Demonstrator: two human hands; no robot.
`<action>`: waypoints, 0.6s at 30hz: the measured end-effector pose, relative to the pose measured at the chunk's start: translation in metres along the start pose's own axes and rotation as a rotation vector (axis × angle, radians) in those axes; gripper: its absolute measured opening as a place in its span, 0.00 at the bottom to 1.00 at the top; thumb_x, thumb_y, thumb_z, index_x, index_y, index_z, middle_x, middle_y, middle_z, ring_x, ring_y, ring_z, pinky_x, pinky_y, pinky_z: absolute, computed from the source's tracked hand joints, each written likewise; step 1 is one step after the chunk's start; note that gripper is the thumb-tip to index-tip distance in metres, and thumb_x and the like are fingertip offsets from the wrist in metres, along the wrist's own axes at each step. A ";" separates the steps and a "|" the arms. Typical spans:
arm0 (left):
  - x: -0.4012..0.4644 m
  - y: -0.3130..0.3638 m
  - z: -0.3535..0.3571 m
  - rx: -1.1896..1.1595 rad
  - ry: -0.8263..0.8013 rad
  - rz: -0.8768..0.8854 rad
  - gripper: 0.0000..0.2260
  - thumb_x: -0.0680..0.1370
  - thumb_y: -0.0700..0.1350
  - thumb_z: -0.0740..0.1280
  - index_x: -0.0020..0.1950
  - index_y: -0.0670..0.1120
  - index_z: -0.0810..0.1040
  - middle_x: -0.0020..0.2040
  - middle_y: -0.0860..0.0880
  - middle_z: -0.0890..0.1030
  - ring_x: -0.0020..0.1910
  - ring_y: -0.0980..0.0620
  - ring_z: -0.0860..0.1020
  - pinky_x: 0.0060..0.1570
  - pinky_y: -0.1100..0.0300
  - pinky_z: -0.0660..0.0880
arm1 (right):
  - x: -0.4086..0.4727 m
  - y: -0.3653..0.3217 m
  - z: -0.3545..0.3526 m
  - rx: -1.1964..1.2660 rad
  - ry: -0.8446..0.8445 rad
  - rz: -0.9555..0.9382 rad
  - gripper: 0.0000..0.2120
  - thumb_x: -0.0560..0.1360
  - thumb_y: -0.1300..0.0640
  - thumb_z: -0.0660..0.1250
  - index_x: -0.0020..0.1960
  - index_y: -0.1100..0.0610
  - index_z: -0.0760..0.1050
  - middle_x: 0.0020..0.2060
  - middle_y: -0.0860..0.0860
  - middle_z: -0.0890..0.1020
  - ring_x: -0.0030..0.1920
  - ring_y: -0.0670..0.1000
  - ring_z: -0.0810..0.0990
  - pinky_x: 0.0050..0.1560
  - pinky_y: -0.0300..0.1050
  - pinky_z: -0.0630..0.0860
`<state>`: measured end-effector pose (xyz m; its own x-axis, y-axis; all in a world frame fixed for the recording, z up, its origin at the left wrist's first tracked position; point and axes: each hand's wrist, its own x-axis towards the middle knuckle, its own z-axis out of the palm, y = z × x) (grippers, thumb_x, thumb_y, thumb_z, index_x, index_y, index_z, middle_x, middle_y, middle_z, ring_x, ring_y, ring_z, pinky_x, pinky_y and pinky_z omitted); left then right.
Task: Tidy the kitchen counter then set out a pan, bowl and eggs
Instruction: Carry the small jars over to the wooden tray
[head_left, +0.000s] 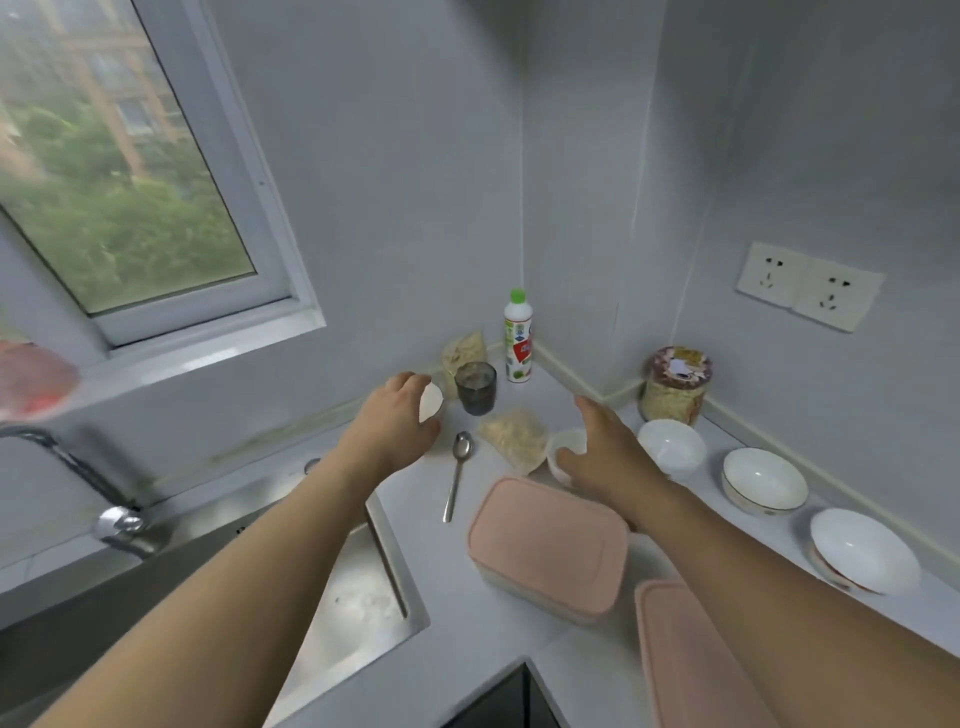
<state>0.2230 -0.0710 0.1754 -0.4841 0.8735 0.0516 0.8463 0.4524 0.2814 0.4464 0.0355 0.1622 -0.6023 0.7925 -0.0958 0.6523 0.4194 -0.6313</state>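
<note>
My left hand (396, 415) curls round a small white cup (431, 402) near the back of the counter. My right hand (605, 452) hovers with spread fingers over a small white bowl (563, 452), thumb at its rim; I cannot tell if it touches. A spoon (457, 470) lies between the hands. Beside it sit a dark glass (476, 387), a bag of dry food (514, 436) and a second bag (465, 353) behind the glass. White bowls (672, 447) (763, 480) (865, 551) line the right wall.
Two pink-lidded containers (550, 545) (696, 660) sit at the front of the counter. A green-capped bottle (518, 338) stands in the corner, a jar (675, 387) to its right. The sink (358, 597) and tap (67, 462) are on the left. Wall sockets (810, 286) are above the bowls.
</note>
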 end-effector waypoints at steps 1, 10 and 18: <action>0.014 -0.006 0.002 0.003 -0.014 0.001 0.26 0.78 0.47 0.64 0.75 0.45 0.62 0.74 0.46 0.64 0.69 0.42 0.66 0.67 0.54 0.63 | 0.010 -0.001 0.002 0.001 -0.007 0.009 0.34 0.77 0.53 0.64 0.77 0.56 0.51 0.76 0.51 0.56 0.74 0.52 0.58 0.71 0.46 0.59; 0.210 -0.049 0.063 0.153 -0.234 0.175 0.31 0.72 0.49 0.69 0.74 0.47 0.63 0.72 0.45 0.66 0.68 0.41 0.67 0.66 0.52 0.67 | 0.158 -0.003 0.052 -0.073 -0.127 0.147 0.31 0.77 0.53 0.62 0.75 0.59 0.57 0.74 0.54 0.62 0.73 0.55 0.62 0.70 0.48 0.62; 0.308 -0.048 0.129 0.399 -0.377 0.436 0.37 0.72 0.52 0.70 0.77 0.49 0.57 0.76 0.47 0.60 0.74 0.44 0.59 0.71 0.51 0.60 | 0.217 0.021 0.079 -0.128 -0.175 0.220 0.31 0.77 0.52 0.63 0.75 0.57 0.57 0.72 0.55 0.64 0.72 0.55 0.64 0.70 0.46 0.62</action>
<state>0.0626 0.1993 0.0542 -0.0329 0.9604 -0.2766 0.9977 0.0150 -0.0668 0.2928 0.1809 0.0674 -0.5028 0.7870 -0.3575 0.8220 0.3074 -0.4794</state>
